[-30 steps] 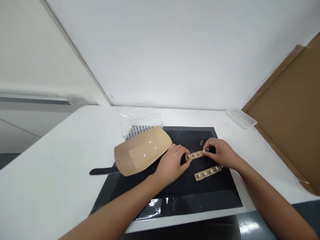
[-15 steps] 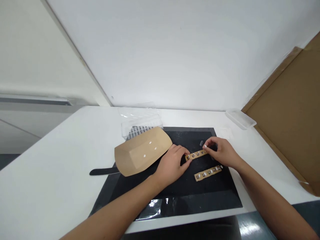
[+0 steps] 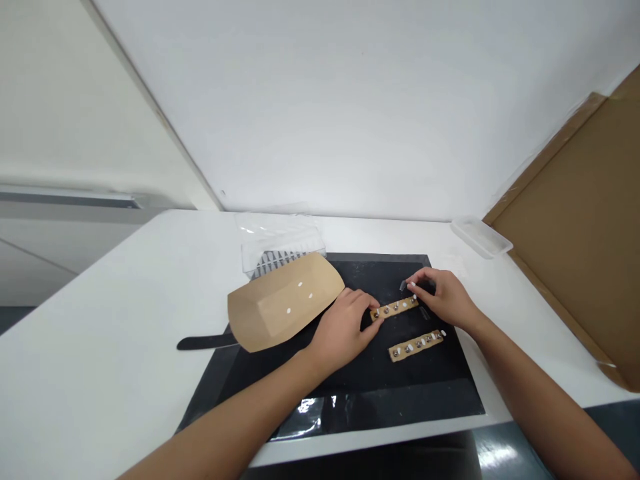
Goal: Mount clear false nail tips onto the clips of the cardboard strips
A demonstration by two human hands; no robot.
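My left hand rests on the black mat, its thumb and index finger closed on the left end of a narrow tan strip. Small metal studs and white oval pieces sit in a row along that strip. Just beyond its right end, my right hand pinches thumb and fingertips together at a small clear piece. Whether that piece is lifted off the mat is hard to see. A second tan strip, with the same studs and white ovals, lies nearer to me, untouched.
A brown paper tray holding several small white pieces stands left of my left hand. Behind it is a clear plastic box. A black handle pokes out at left. A translucent tray and a cardboard panel stand at right.
My right hand has moved slightly up and away from the strip, to the small clear piece. White ovals now show at the strip's right end. My left hand stays put.
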